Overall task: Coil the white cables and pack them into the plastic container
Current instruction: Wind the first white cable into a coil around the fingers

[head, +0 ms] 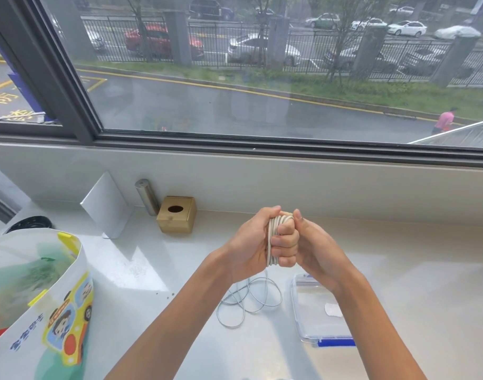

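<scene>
**Both hands clamp a half-wound cable above the open container**

Nearest the camera, the plastic container (315, 322) sits on the white counter (413, 283), lid off, its blue latch toward the viewer. It is placed directly under the right forearm, probably so a finished coil can be lowered straight in. A small pale item lies on its floor; what it is cannot be told.

Just left of the container, the loose cable (248, 300) lies in slack overlapping loops on the counter. One strand rises from those loops to the hands, so this looks like the unwound tail of the piece being coiled.

Above and slightly beyond the container, the coil (274, 234) is held upright between both hands. The left hand (248, 242) is wrapped tightly around the bundle from the left. The right hand (308, 242) is closed into a fist against it, knuckles pressing the turns, thumb up. The grip seems meant to keep the turns from springing apart.

Farther off and left of the container, a printed bag (43, 311) stands at the counter's edge. Beyond it, a wooden box (177, 215) and a metal cylinder (147, 196) rest against the sill.
</scene>
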